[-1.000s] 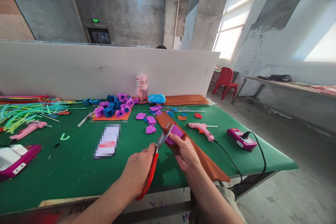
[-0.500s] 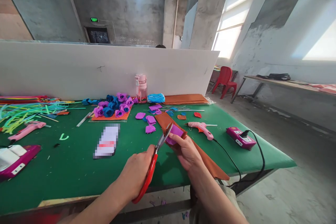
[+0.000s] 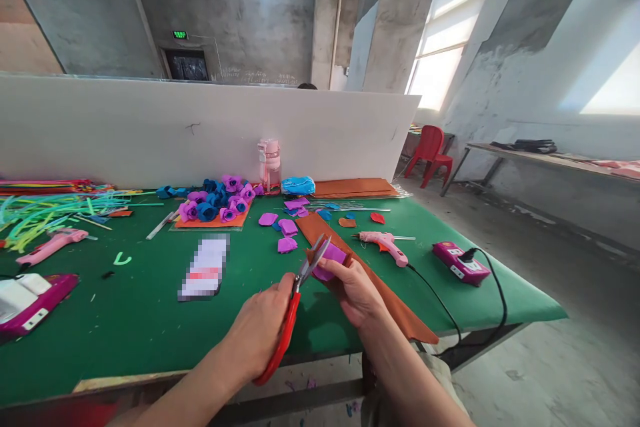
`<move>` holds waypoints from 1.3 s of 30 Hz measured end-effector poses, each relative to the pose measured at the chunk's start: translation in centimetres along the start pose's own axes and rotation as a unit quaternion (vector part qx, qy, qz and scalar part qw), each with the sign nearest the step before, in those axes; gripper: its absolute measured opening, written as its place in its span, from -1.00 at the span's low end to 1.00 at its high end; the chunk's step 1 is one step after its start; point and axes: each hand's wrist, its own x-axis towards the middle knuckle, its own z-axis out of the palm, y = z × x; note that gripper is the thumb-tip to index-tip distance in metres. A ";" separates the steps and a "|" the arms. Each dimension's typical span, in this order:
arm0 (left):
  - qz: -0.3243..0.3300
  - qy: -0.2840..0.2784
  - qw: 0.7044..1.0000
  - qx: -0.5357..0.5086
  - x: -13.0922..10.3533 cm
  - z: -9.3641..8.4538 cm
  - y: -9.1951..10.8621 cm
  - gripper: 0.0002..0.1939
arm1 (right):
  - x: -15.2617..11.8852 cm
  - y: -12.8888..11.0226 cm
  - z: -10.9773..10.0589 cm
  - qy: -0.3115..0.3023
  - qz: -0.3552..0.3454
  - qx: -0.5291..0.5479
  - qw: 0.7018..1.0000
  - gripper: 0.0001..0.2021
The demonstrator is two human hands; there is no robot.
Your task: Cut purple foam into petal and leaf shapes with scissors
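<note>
My left hand [image 3: 265,323] is closed on the red handles of the scissors [image 3: 283,340], whose blades stand slightly apart. Between the thumb and fingers of my right hand [image 3: 357,287] is a purple piece [image 3: 332,260] with brown material against it. The blades meet the left edge of these pieces; how far they cut in is hard to tell. Beneath and beyond my right hand, a long brown strip [image 3: 400,310] lies slantwise on the green table [image 3: 150,340]. Loose purple petals [image 3: 287,227] lie left of the strip's far end.
Purple and blue flowers [image 3: 215,200] sit behind a phone [image 3: 204,267]. A pink glue gun [image 3: 385,243] and a power strip [image 3: 460,263] lie right, another glue gun [image 3: 53,245] left. A pink bottle [image 3: 270,167] stands by the white partition [image 3: 150,133].
The purple piece and the brown material have turned and shifted slightly left in my right hand. The scissors' blades have opened a little.
</note>
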 end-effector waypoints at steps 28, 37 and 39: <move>-0.001 -0.009 1.000 -0.004 0.0 0.2 0.2 -0.70 | -0.5 -0.6 0.1 -0.003 0.000 -0.014 1.000 -0.75; 0.004 -0.005 0.999 -0.036 0.1 0.9 -0.1 -0.77 | -0.4 -0.5 -0.2 -0.011 -0.004 -0.022 1.000 -0.74; 0.011 0.004 0.999 -0.049 0.1 1.2 -0.3 -0.78 | -0.3 -0.5 -0.3 -0.012 -0.008 -0.019 1.000 -0.75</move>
